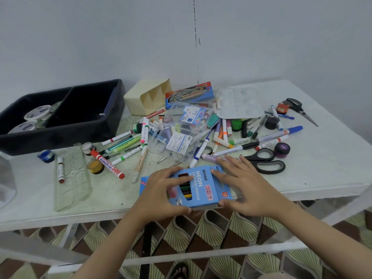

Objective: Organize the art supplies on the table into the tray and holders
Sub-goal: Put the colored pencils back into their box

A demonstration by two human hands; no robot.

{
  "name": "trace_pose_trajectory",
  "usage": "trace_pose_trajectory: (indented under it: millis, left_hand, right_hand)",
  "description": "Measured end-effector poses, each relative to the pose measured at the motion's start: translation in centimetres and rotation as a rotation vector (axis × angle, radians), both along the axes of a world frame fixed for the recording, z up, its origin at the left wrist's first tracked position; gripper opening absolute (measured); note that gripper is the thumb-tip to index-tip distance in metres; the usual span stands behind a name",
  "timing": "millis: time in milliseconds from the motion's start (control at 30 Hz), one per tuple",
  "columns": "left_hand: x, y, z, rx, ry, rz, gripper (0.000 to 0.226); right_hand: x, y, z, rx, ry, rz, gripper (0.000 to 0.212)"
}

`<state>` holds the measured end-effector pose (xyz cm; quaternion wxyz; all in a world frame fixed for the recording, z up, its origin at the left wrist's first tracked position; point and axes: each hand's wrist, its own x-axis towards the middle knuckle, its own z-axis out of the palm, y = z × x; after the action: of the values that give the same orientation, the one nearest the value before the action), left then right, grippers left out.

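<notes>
Pencil box (199, 183), blue, is at the near edge of the desk (322, 168), held from both sides. The left grip (161, 190) curls its fingers over the window side; the right grip (247, 188) pinches the other side between thumb and forefinger. Black scissors (265, 163) lie just beyond the right grip. A red marker (107, 164) lies left of the left grip. Farther out on that side are a cream holder (138, 97), tipped on its side, and the black tray (60, 137).
</notes>
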<state>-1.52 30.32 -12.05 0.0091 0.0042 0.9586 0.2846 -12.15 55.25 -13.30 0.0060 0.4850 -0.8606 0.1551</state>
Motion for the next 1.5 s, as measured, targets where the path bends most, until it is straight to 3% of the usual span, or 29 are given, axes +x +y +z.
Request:
trace_pose_trajectory:
  millis: [267,367,500,600,800,900,1033,1233,1267,1400,1500]
  left_hand:
    - [0.3,0.9,1.5,0.135,0.085,0.094,0.070]
    - [0.1,1.7,2.3,0.164,0.136,0.146,0.072]
    - [-0.3,2.9,3.0,0.120,0.215,0.199,0.074]
    - [-0.6,3.3,3.4,0.077,0.175,0.188,0.076]
    - [-0.7,1.2,5.4,0.470,0.009,0.206,0.027]
    - [-0.2,0.3,6.1,0.709,-0.051,0.282,0.029]
    - [-0.2,-0.5,5.9,0.873,-0.012,0.425,0.031]
    - [-0.8,-1.8,4.9,0.947,0.056,0.577,0.032]
    - [-0.9,-2.0,4.7,0.951,0.057,0.580,0.032]
    - [-0.9,-2.5,4.4,1.029,0.061,0.587,0.031]
    - [-0.9,-2.5,4.0,1.115,0.062,0.603,0.031]
  right_hand:
    - [3.1,-1.4,-0.4,-0.569,-0.095,-0.276,0.057]
    - [4.1,-2.6,1.0,-0.749,-0.379,-0.317,0.052]
    - [4.0,-3.9,2.7,-0.857,-0.853,-0.257,0.025]
    - [3.6,-4.4,3.5,-0.920,-0.997,-0.331,0.027]
    - [2.0,-4.3,4.5,-0.984,-1.045,-0.347,0.027]
    - [1.6,-4.9,4.3,-1.026,-1.086,-0.316,0.026]
    - [1.7,-6.8,4.0,-1.046,-1.048,-0.244,0.023]
    - [3.7,-8.8,-0.8,-0.659,-0.453,-0.164,0.049]
    - [3.7,-9.1,-1.0,-0.664,-0.465,-0.174,0.047]
    - [2.9,-10.2,0.2,-0.862,-0.850,-0.250,0.031]
    - [2.5,-10.8,1.0,-0.943,-1.018,-0.221,0.027]
